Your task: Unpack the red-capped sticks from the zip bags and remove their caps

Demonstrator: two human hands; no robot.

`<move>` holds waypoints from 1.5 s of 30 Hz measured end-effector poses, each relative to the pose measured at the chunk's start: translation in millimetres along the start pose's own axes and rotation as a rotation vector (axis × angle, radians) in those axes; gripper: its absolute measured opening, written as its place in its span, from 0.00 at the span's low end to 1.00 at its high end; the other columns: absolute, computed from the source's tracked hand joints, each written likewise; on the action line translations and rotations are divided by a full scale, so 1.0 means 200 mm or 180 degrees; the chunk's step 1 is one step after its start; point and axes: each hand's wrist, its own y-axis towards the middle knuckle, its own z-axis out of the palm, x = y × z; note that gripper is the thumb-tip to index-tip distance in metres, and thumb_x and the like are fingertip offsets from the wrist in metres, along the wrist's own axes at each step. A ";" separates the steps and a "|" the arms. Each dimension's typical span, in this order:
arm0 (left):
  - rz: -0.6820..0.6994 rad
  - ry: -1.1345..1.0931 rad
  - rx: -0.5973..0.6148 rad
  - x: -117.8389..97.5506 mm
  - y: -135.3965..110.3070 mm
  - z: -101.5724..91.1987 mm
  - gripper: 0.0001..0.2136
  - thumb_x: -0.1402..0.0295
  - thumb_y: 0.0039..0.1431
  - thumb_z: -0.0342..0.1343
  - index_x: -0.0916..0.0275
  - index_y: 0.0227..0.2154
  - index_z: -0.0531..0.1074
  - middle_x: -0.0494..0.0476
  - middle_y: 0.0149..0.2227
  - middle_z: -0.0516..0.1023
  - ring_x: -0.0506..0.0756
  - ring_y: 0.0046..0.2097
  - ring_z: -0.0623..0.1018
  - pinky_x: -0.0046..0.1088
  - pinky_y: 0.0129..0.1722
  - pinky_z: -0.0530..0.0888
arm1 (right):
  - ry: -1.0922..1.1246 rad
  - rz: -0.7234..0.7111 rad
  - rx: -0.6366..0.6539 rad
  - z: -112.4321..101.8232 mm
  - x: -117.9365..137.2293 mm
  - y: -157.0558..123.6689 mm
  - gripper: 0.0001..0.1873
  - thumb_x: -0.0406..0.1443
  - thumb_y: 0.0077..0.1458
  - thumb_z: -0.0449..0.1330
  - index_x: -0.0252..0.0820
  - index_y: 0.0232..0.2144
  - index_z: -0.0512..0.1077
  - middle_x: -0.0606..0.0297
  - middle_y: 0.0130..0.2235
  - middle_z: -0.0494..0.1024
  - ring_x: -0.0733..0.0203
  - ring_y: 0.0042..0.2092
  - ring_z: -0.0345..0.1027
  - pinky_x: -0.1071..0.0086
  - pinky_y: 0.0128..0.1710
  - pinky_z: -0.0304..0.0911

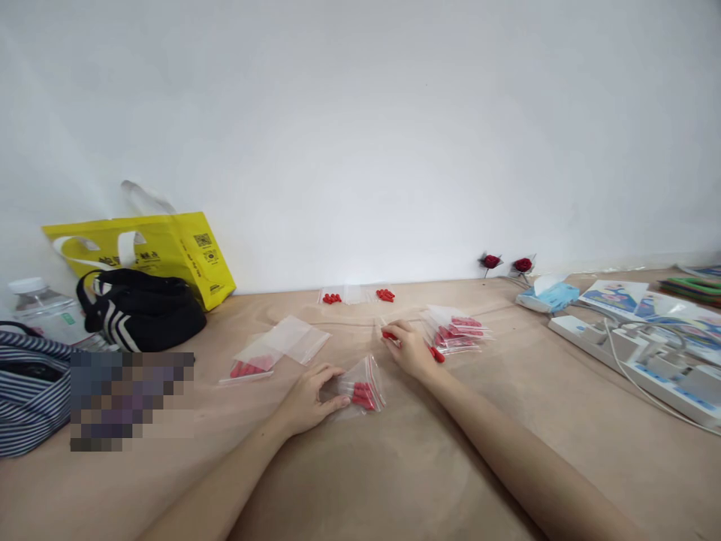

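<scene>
Left of the clear bag (345, 389), left hand (309, 398) grip half spread, touching it, beyond it to the right, right hand (411, 350) grip pinching a red piece (387, 335).

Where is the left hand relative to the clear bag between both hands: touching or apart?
Touching: the head view shows the left hand with its thumb lying over the clear bag's edge.

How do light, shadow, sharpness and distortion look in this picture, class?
In the head view, the wall is brightest around its middle, dimmer toward upper corners; soft shadows lie on the table beside the forearms; small print on the yellow bag blurs; a pixel mosaic hides a patch beside the striped bag; shapes seem stretched toward the edges.
</scene>
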 end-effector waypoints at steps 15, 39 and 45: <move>0.0047 0.0012 -0.0005 0.02 0.00 0.01 0.17 0.58 0.48 0.55 0.60 0.40 0.68 0.56 0.40 0.73 0.56 0.41 0.72 0.33 0.41 0.68 | -0.1635 0.0104 0.0821 -0.01 0.08 -0.03 0.10 0.39 0.49 0.55 0.43 0.34 0.71 0.58 0.37 0.71 0.53 0.41 0.61 0.60 0.40 0.47; 0.0236 0.0212 0.0007 -0.04 0.01 0.04 0.12 0.62 0.50 0.55 0.60 0.37 0.70 0.54 0.38 0.74 0.55 0.40 0.71 0.31 0.40 0.66 | -0.0194 -0.0260 0.1994 -0.08 0.24 -0.17 0.15 0.39 0.36 0.64 0.45 0.32 0.72 0.71 0.30 0.72 0.61 0.37 0.61 0.70 0.38 0.51; 0.0295 0.0201 0.0008 -0.03 0.01 0.05 0.12 0.61 0.51 0.53 0.60 0.37 0.70 0.55 0.38 0.73 0.55 0.41 0.71 0.31 0.41 0.67 | -0.0784 -0.0334 0.1735 -0.09 0.28 -0.19 0.16 0.36 0.40 0.59 0.44 0.37 0.69 0.68 0.30 0.71 0.60 0.36 0.60 0.70 0.34 0.49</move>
